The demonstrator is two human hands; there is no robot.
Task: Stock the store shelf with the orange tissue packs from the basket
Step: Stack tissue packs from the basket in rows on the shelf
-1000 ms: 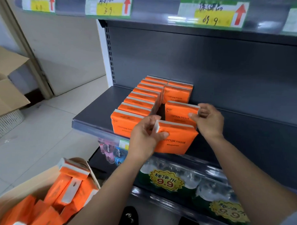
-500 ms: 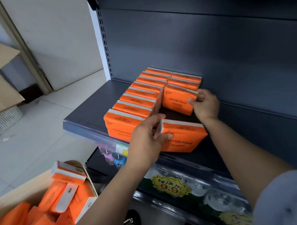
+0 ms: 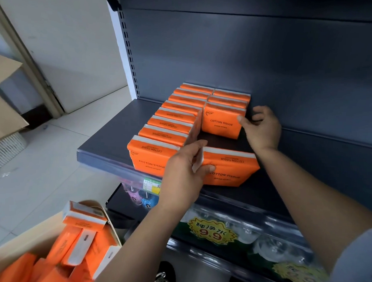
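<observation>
At the lower left, the basket point(image 3: 30, 234) is seen on the floor with many orange tissue packs point(image 3: 80, 242) piled loosely in it, so much of the stocking is judged to remain. On the grey shelf point(image 3: 109, 138) a left row point(image 3: 177, 119) of packs is stood on edge from the front lip back to the rear panel. Just right of its front end, the left hand point(image 3: 184, 172) is curled round the left end of the front pack point(image 3: 230, 169), with the thumb laid on the front face and the fingers over the top; this pack is stood alone at the shelf front, well apart from the short right row behind it. Further back, the foremost pack of that right row point(image 3: 222, 123) is pinched at its right end by the right hand point(image 3: 262, 131), thumb on the front edge and fingers bent behind. The packs are judged to be light, soft and compressible, in a smooth film wrap that may slide under a loose grip. They are best taken by the short ends or across the thickness, and pressed gently so the wrap is not crushed.
</observation>
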